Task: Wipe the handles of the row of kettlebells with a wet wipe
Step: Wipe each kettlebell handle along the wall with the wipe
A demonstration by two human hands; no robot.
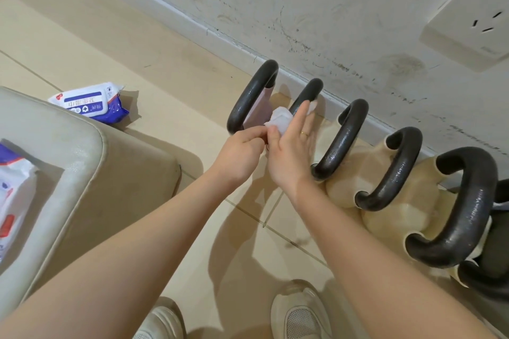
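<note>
I found the work at the far end of the row of kettlebells, which stood on the floor [209, 242] along the foot of the wall [344, 3]. The wet wipe [279, 120], bunched and white, sat between the first handle [252, 96] and the second handle [307, 95], just above the pinkish body of the first bell. My left hand [243, 153] had its fingers curled and pinched the near edge of the wipe. My right hand [294, 151] lay spread, fingers straight, palm against the wipe and fingertips reaching the second handle; a ring showed on one finger. A scrap of white also showed beyond those fingertips.

In my judgement the step in hand was regathering or refolding the wipe between two handles, not a wiping stroke. The next move would call for wrapping the wipe round the second handle and drawing it along the curve. The third handle [341, 137], fourth handle [391, 170] and fifth handle [460, 209] glistened with droplets; whether they were already done I could not tell.

Writing: the wipes pack [89, 102] on the floor, by the corner of the padded seat [82, 173], bore Chinese characters upside down to me, which I could not read with confidence. A second pack [13, 195] at the left edge showed no legible text. The wall socket [468, 33] carried a small mark, too small to read.
</note>
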